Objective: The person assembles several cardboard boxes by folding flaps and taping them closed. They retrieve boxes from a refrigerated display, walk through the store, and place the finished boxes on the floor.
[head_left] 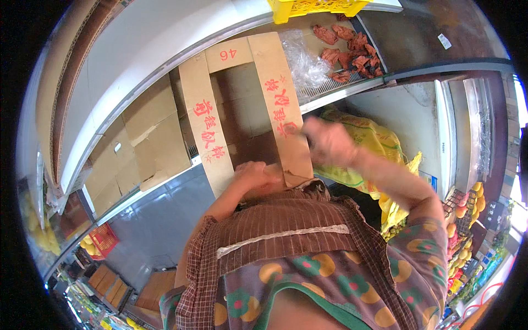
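Observation:
An open cardboard box (195, 113) with red printing on its flaps leans in front of my apron. Its inside, seen through the opening, is brown and shadowed. At the near end of the opening, my left hand (256, 177) has its fingers curled over the cardboard edge. My right hand (330, 142) is beside the box's right flap, smeared by motion. Something dark shows by its fingers, too blurred to name, and whether the hand holds it I cannot tell.
Crumpled clear plastic (302, 58) and reddish-brown crumpled wrappings (357, 52) lie on the shelf beyond the box. A yellow crate (319, 7) stands farther back. Flattened cardboard (146, 132) is at left. A yellow-green sack (366, 140) sits right, near a white appliance (410, 115).

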Demonstrator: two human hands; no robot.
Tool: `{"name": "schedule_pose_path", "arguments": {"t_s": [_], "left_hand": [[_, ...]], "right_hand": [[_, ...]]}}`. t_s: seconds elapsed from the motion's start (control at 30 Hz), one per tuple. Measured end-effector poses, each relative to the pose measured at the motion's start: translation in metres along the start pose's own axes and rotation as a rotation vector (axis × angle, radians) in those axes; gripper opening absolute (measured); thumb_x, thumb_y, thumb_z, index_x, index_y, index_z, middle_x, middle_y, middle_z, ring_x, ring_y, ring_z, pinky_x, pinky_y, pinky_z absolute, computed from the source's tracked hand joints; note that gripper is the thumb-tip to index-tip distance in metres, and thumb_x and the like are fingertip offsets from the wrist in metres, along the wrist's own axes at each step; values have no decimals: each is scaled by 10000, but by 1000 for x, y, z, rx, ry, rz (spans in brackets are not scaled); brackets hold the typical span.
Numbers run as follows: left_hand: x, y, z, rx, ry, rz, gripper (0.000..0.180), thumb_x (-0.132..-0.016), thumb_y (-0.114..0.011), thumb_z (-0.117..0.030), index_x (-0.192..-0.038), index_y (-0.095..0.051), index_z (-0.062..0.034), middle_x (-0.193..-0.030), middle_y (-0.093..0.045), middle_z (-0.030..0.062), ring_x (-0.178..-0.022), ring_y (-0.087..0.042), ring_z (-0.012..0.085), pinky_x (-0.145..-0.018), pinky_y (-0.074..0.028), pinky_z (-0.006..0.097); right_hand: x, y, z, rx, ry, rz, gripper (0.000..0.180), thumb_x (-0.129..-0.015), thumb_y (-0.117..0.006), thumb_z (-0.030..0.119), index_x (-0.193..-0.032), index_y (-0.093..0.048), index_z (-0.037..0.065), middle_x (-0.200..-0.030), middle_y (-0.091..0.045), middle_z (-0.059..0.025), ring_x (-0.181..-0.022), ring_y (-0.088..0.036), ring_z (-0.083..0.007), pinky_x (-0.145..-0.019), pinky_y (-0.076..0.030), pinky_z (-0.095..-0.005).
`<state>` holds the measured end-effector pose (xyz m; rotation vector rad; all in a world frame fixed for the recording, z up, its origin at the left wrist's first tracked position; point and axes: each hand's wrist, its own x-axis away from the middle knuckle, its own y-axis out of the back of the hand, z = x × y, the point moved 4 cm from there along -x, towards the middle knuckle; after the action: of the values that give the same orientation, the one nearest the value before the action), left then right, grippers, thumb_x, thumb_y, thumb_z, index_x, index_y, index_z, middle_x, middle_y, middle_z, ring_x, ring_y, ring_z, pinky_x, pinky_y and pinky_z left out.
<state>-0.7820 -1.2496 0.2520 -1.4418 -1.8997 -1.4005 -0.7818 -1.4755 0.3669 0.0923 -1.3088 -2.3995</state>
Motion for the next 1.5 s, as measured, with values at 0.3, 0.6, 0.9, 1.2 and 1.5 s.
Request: {"name": "schedule_pose_path", "arguments": {"t_s": [0.3, 0.6, 0.9, 1.2, 1.5], "left_hand": [[0, 56, -23, 154, 76, -153, 667, -697, -642, -672, -900, -672, -37, -954, -670, 215, -952, -638, 368, -831, -489, 456], [-9, 61, -29, 168, 76, -174, 634, -750, -608, -643, -938, -663, -41, -972, -665, 227, -965, -631, 379, -838, -483, 463], [0, 53, -21, 79, 105, -194, 625, -766, -585, -627, -984, -650, -44, -926, -671, 222, -930, -642, 383, -824, -485, 465], [-2, 29, -9, 16, 43, -276, 779, -746, -498, -764, -960, -641, -29, -804, -663, 241, -841, -655, 392, -756, -497, 479], [17, 37, -27, 152, -35, -622, 568, -876, -478, -610, -839, -577, -52, -630, -619, 202, -637, -631, 406, -594, -495, 513]], "right_hand": [[9, -53, 1, 54, -76, 232, 509, -762, -693, 466, -1057, -504, 96, -956, -594, -159, -811, -623, -369, -651, -504, -437], [1, -47, 1, 299, 181, 2, 330, -825, -614, 296, -1014, -533, 38, -714, -603, -142, -642, -631, -331, -545, -507, -415], [-4, -43, 2, 79, 207, -6, 229, -814, -552, 175, -989, -545, 26, -705, -621, -130, -655, -638, -322, -536, -503, -421], [20, -15, -20, -264, -150, -166, 161, -862, -540, 160, -909, -509, 9, -745, -547, -236, -724, -575, -422, -620, -459, -440], [10, 6, -45, -454, -455, -583, 171, -879, -516, 152, -888, -511, -19, -720, -528, -214, -641, -542, -340, -631, -449, -369]]}}
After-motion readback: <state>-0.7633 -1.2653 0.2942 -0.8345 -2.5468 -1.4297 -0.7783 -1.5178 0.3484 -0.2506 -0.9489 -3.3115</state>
